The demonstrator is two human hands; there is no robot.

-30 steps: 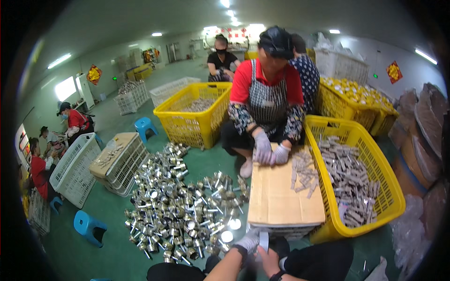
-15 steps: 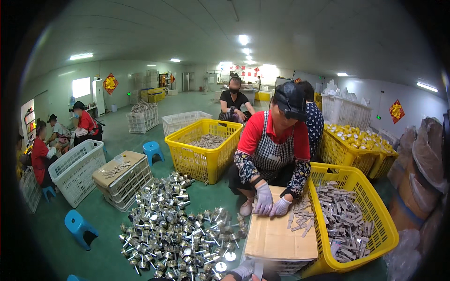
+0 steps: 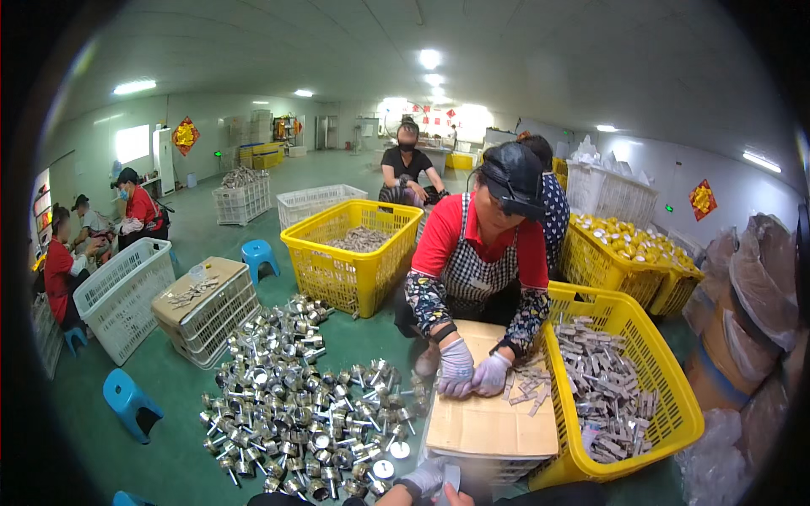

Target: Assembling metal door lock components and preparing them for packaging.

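Note:
At the lower edge, my left hand wears a grey glove and is closed on a flat pale grey strip. Bare fingers of my right hand show at the strip's lower end, pinched against it; the rest of that hand is cut off. Just beyond, a cardboard sheet covers a white crate, with several small grey metal pieces lying on it. A co-worker's gloved hands are together on that sheet. Left of my hands, cup-shaped metal parts with stems lie heaped on the floor.
A yellow basket of grey pieces stands right of the sheet; another yellow basket stands beyond the heap. Blue stools, a cardboard-topped crate and a white basket stand left. Plastic-wrapped drums line the right. Other people sit nearby.
The whole view has swung slightly, so the surroundings sit farther left. My hands remain low with the strip, which shows a little more. The co-worker's hands stay together on the cardboard.

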